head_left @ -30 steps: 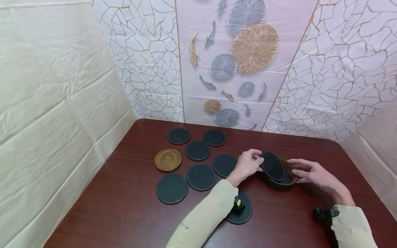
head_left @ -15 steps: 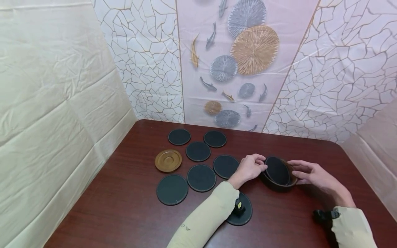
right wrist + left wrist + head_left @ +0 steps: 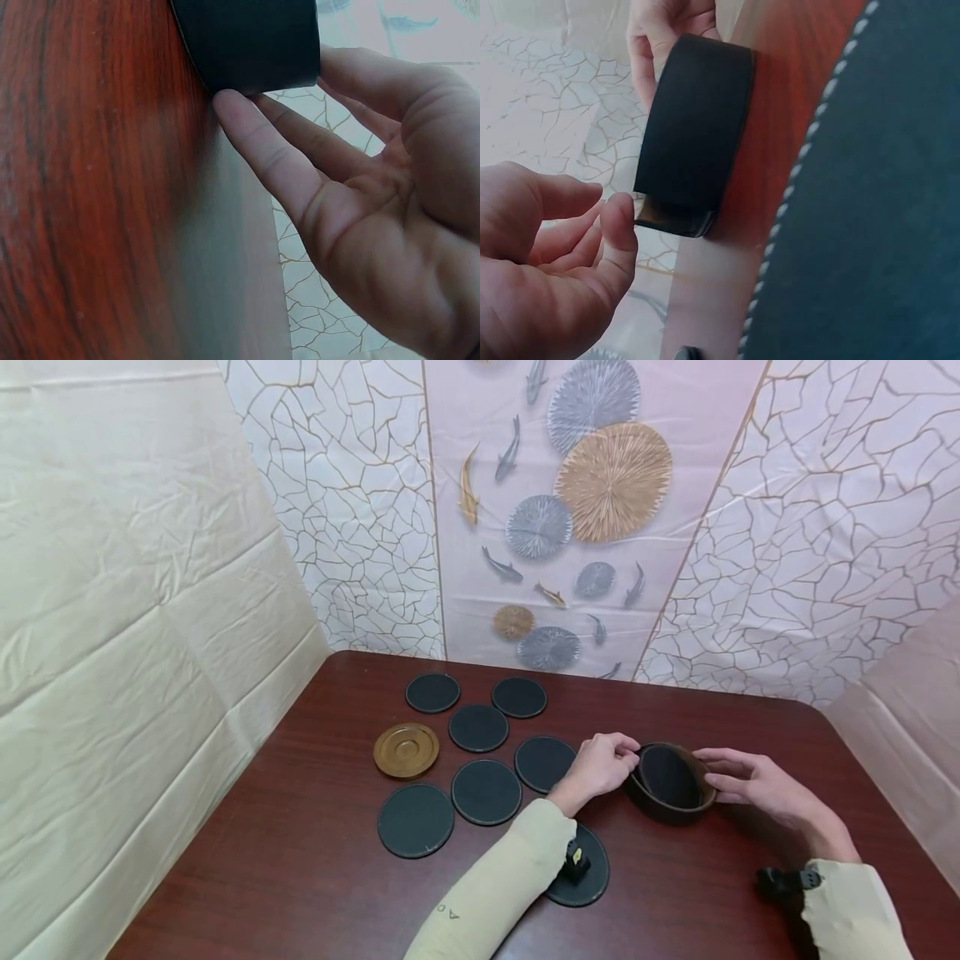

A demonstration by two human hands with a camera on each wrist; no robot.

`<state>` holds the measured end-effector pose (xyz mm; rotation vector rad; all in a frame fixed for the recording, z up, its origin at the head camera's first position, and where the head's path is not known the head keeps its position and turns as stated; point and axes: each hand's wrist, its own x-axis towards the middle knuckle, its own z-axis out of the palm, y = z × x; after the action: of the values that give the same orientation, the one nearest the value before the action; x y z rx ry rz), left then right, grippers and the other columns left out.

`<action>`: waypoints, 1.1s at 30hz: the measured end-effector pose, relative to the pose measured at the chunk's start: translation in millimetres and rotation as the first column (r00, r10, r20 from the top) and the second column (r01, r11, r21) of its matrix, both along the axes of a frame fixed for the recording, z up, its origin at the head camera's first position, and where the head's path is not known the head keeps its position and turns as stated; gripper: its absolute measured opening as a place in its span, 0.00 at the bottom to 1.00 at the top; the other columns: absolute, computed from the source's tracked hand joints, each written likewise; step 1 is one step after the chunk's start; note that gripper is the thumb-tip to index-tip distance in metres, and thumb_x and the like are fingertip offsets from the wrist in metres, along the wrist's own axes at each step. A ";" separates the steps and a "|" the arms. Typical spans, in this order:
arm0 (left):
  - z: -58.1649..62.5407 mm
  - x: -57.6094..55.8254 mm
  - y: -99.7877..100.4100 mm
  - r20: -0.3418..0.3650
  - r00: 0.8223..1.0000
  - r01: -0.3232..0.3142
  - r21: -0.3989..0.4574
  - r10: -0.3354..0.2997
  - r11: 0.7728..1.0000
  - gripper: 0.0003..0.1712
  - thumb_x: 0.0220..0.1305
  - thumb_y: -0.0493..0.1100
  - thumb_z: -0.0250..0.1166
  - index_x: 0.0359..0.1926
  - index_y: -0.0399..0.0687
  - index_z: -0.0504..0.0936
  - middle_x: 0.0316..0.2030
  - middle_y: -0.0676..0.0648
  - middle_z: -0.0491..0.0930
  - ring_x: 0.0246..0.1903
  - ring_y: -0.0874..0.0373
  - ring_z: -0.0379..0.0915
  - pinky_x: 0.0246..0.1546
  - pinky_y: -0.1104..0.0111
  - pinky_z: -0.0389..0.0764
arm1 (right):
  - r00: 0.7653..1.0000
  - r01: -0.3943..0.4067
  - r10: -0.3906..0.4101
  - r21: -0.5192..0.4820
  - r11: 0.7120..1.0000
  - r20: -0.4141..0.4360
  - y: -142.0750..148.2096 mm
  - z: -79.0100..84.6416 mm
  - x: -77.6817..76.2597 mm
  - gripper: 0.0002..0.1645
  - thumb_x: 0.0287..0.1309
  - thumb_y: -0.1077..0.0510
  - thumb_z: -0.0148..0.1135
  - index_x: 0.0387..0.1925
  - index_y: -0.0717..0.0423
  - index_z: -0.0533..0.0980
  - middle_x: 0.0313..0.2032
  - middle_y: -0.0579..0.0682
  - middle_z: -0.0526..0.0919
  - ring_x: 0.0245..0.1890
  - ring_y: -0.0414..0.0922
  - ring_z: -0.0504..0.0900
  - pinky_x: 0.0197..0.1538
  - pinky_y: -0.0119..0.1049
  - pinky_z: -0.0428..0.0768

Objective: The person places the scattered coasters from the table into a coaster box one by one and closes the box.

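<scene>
A round black coaster holder point(image 3: 667, 814) with a brown inner wall stands at the right of the table. My right hand point(image 3: 757, 781) grips its right side; in the right wrist view the fingertips point(image 3: 236, 109) press low on its outer wall. Inside the holder lies a black coaster point(image 3: 670, 777). My left hand point(image 3: 603, 766) is at the holder's left rim, fingertips right by it. In the left wrist view the thumb and fingers point(image 3: 619, 217) are parted beside the holder's side notch point(image 3: 671, 214), with nothing visible between them.
Several dark stitched coasters, such as one near the front point(image 3: 416, 820) and one at the back point(image 3: 432, 693), lie flat left of the holder. Another coaster point(image 3: 588, 885) sits under the left wrist. A brown wooden lid point(image 3: 407, 750) lies among them. Patterned cloth point(image 3: 360, 527) hangs behind the table.
The tilted coaster has gone down from above the rim into the holder. My left hand has dropped slightly with it and let go. The right hand stays on the holder.
</scene>
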<state>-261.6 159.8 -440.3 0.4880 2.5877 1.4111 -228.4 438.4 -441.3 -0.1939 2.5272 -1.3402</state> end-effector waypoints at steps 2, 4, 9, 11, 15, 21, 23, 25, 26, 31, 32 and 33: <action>1.5 -1.3 -1.6 -0.007 1.000 0.006 -0.001 -0.006 1.000 0.12 0.67 0.47 0.64 0.50 0.57 0.85 0.38 0.60 0.84 0.38 0.69 0.78 0.40 0.75 0.78 | 1.000 0.005 -0.005 0.003 1.000 0.005 0.7 0.8 0.3 0.36 0.64 0.52 0.63 0.69 0.59 0.64 0.64 0.71 0.69 0.47 0.39 0.84 0.46 0.39 0.85; 2.8 -2.4 -3.4 -0.013 1.000 0.023 0.001 -0.023 1.000 0.12 0.68 0.48 0.63 0.51 0.56 0.84 0.38 0.60 0.84 0.37 0.69 0.78 0.40 0.74 0.78 | 1.000 0.005 -0.005 0.007 1.000 0.005 1.2 1.3 0.5 0.37 0.64 0.52 0.63 0.69 0.59 0.63 0.64 0.71 0.69 0.47 0.39 0.84 0.46 0.39 0.85; 4.0 -6.6 -11.6 -0.033 0.994 0.101 -0.018 -0.101 0.995 0.15 0.68 0.50 0.62 0.52 0.55 0.83 0.39 0.60 0.83 0.38 0.69 0.76 0.40 0.73 0.77 | 1.000 -0.001 0.001 0.003 1.000 -0.008 0.1 2.9 1.8 0.36 0.65 0.52 0.63 0.69 0.61 0.63 0.64 0.72 0.68 0.47 0.39 0.84 0.46 0.39 0.85; 2.9 -8.6 -18.5 -0.023 0.990 0.136 -0.027 -0.136 0.990 0.15 0.69 0.52 0.62 0.53 0.56 0.83 0.40 0.60 0.83 0.38 0.69 0.75 0.41 0.72 0.77 | 1.000 -0.006 0.006 -0.009 1.000 -0.008 -1.3 2.9 2.1 0.36 0.65 0.53 0.62 0.69 0.61 0.63 0.64 0.72 0.68 0.47 0.39 0.84 0.46 0.39 0.85; 0.4 -11.4 -33.1 0.015 0.985 0.175 -0.012 -0.175 0.985 0.15 0.69 0.53 0.61 0.53 0.58 0.82 0.42 0.59 0.81 0.38 0.67 0.74 0.40 0.71 0.76 | 1.000 -0.011 0.011 -0.039 0.999 0.006 -3.3 1.7 1.8 0.36 0.65 0.54 0.62 0.70 0.63 0.62 0.64 0.73 0.67 0.47 0.40 0.84 0.46 0.39 0.85; 0.1 -9.4 -45.8 0.035 0.981 0.192 -0.046 -0.190 0.980 0.16 0.70 0.52 0.60 0.54 0.57 0.81 0.44 0.57 0.81 0.39 0.67 0.74 0.41 0.71 0.76 | 0.999 -0.001 0.004 -0.078 0.997 0.043 -3.7 2.5 2.8 0.38 0.66 0.54 0.62 0.71 0.64 0.60 0.66 0.74 0.65 0.48 0.41 0.84 0.47 0.42 0.85; -0.1 -8.4 -48.6 0.035 0.979 0.202 -0.059 -0.200 0.978 0.16 0.70 0.52 0.60 0.55 0.56 0.80 0.45 0.57 0.80 0.39 0.66 0.74 0.41 0.71 0.76 | 1.000 -0.012 0.014 -0.068 0.998 0.027 -3.3 3.0 3.7 0.38 0.65 0.55 0.62 0.70 0.64 0.60 0.65 0.74 0.65 0.47 0.40 0.84 0.46 0.41 0.85; 0.2 -7.7 -50.9 0.032 0.977 0.214 -0.066 -0.212 0.975 0.17 0.70 0.53 0.59 0.56 0.56 0.80 0.46 0.57 0.80 0.40 0.66 0.74 0.42 0.71 0.76 | 1.000 -0.015 0.015 -0.057 0.998 0.009 -2.9 2.7 4.4 0.37 0.64 0.55 0.63 0.69 0.63 0.62 0.64 0.71 0.68 0.47 0.39 0.84 0.45 0.39 0.85; 0.5 -7.6 -52.1 0.029 0.975 0.221 -0.069 -0.219 0.973 0.17 0.70 0.53 0.59 0.56 0.56 0.79 0.46 0.57 0.80 0.41 0.66 0.74 0.43 0.71 0.76 | 1.000 -0.017 0.017 -0.051 0.999 -0.002 -2.6 2.4 4.6 0.37 0.64 0.55 0.64 0.69 0.63 0.62 0.63 0.68 0.71 0.46 0.38 0.84 0.45 0.38 0.85; 2.0 -7.6 -58.3 0.001 0.960 0.278 -0.093 -0.279 0.956 0.19 0.71 0.52 0.58 0.59 0.53 0.78 0.48 0.56 0.81 0.44 0.67 0.75 0.46 0.72 0.77 | 0.998 -0.047 0.047 -0.018 0.999 -0.044 0.8 -0.8 3.9 0.36 0.63 0.56 0.64 0.68 0.63 0.64 0.57 0.48 0.78 0.46 0.37 0.84 0.45 0.36 0.85; 2.6 -7.6 -59.7 -0.005 0.957 0.288 -0.100 -0.290 0.952 0.19 0.71 0.52 0.58 0.59 0.53 0.78 0.48 0.56 0.81 0.44 0.67 0.75 0.46 0.72 0.77 | 0.998 -0.048 0.047 -0.017 0.999 -0.046 1.2 -1.0 3.6 0.36 0.63 0.56 0.64 0.68 0.63 0.64 0.57 0.47 0.79 0.46 0.37 0.84 0.45 0.36 0.85; 3.5 -7.2 -61.2 -0.011 0.953 0.299 -0.107 -0.302 0.948 0.19 0.71 0.52 0.58 0.59 0.52 0.78 0.48 0.55 0.81 0.44 0.67 0.75 0.46 0.73 0.77 | 0.997 -0.052 0.052 -0.013 0.999 -0.049 1.6 -1.2 3.2 0.36 0.63 0.56 0.64 0.68 0.63 0.63 0.57 0.49 0.79 0.46 0.38 0.84 0.44 0.36 0.85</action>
<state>-268.9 98.7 -436.8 0.8489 2.4581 1.1700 -225.2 440.0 -442.5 -0.2963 2.5341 -1.3502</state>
